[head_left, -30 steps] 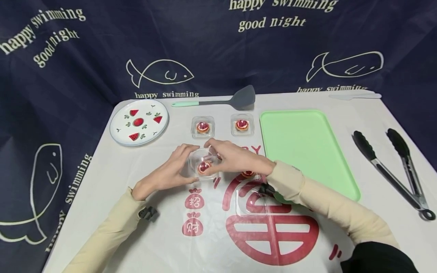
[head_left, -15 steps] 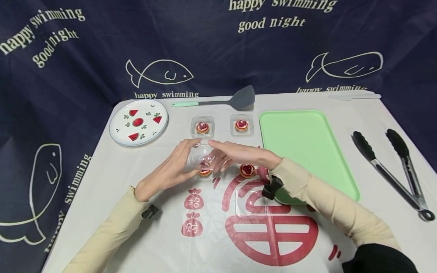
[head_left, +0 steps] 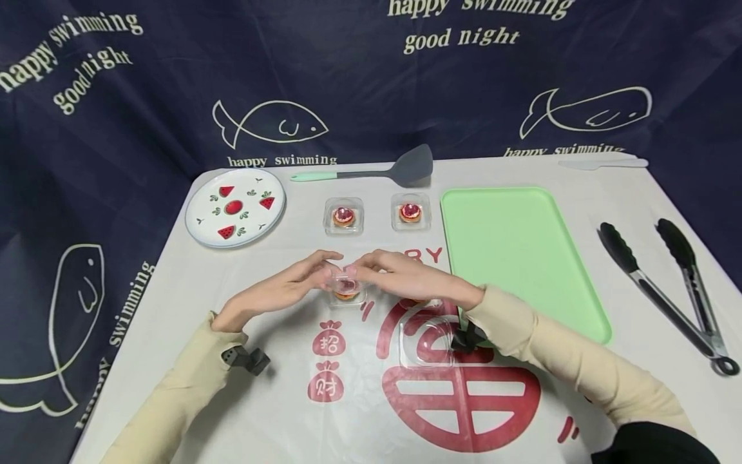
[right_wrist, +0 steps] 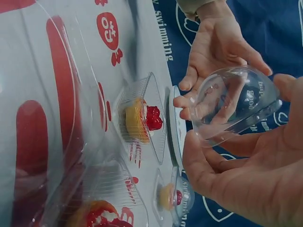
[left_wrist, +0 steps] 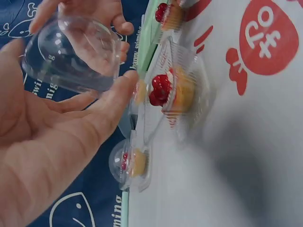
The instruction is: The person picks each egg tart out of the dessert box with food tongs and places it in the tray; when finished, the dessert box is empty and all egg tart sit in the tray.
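Note:
Both hands meet over a small clear plastic box base holding a red-topped fruit tart. My left hand and right hand grip a clear domed lid between thumbs and fingers. In both wrist views the lid hangs tilted above the tart, apart from the base; the head view mostly hides it behind the fingers. Beside it, largely under my right hand, sits a second tart in an uncovered base. Another clear lid lies on the table nearer the body.
Two boxed tarts, left and right, stand farther back with domes on. Around them are a watermelon-patterned plate, a spatula, a green tray, tongs and a pale knife.
Half a second ago the hands raised the lid with its dome facing the body. Now the fingers have drawn closer together and come lower over the tart.

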Demonstrator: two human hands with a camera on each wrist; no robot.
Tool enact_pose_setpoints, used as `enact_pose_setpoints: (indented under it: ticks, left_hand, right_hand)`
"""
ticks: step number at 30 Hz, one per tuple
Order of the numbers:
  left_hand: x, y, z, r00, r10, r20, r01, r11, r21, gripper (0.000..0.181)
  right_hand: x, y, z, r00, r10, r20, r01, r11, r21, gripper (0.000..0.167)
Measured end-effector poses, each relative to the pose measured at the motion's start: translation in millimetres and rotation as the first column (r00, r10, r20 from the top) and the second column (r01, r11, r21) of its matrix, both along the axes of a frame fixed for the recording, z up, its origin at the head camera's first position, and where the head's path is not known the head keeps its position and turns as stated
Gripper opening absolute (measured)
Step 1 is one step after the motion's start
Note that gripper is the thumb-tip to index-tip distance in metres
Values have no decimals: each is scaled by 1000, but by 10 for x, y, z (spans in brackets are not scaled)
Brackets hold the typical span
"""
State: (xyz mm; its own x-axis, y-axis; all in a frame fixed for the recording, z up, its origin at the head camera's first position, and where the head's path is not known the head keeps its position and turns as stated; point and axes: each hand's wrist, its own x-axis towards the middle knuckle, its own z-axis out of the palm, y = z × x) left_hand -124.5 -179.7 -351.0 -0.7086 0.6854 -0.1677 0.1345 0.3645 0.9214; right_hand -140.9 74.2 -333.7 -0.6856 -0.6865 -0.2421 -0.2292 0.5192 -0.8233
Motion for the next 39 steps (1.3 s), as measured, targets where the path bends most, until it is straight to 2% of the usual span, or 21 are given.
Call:
enact_pose_setpoints:
  ticks: [3, 6, 9, 11, 14, 16, 20, 22, 25, 28, 36, 39]
  left_hand:
    - [7, 6, -1, 1000, 15, 12, -15, 1000, -2, 55]
    - [21, 17, -11, 1000, 6, 23, -6, 1000, 13, 57]
    - [43, 35, -16, 999, -29, -21, 29, 999, 22, 61]
    - [70, 48, -12, 993, -55, -105, 54, 999, -10, 63]
    - [122, 77, 3, 968, -94, -231, 71, 991, -109, 69]
    - [159, 105, 14, 945, -135, -299, 74, 975, -208, 72]
    - [235, 183, 31, 901, -223, -373, 70, 922, -381, 72]
    - [267, 214, 21, 881, -256, -398, 68, 901, -429, 71]
    - [304, 246, -5, 856, -286, -430, 60, 883, -466, 72]
    - [338, 267, -22, 841, -297, -452, 49, 874, -483, 75]
    - [407, 307, -73, 801, -326, -502, 22, 855, -518, 78]
    - [433, 318, -94, 801, -338, -495, 22, 842, -539, 77]
  right_hand:
    - [21, -4, -5, 999, 25, -46, -25, 1000, 16, 52]
    - [24, -2, -3, 994, 79, -80, -75, 996, 53, 56]
    - [52, -11, -4, 984, 135, -119, -123, 987, 107, 55]
    - [105, -23, -4, 976, 154, -152, -131, 980, 152, 54]
    - [211, -53, -8, 963, 157, -221, -103, 966, 237, 60]
    - [276, -79, -18, 949, 159, -273, -77, 954, 289, 67]
    - [375, -132, -54, 917, 192, -350, -63, 936, 346, 73]
    - [418, -155, -73, 905, 206, -373, -61, 928, 367, 72]
    - [473, -176, -107, 878, 234, -416, -60, 919, 390, 75]
    - [505, -188, -145, 850, 261, -458, -68, 916, 395, 73]
    - [581, -205, -171, 810, 301, -504, -59, 896, 440, 76]
    - [612, -206, -181, 801, 318, -508, -65, 889, 454, 80]
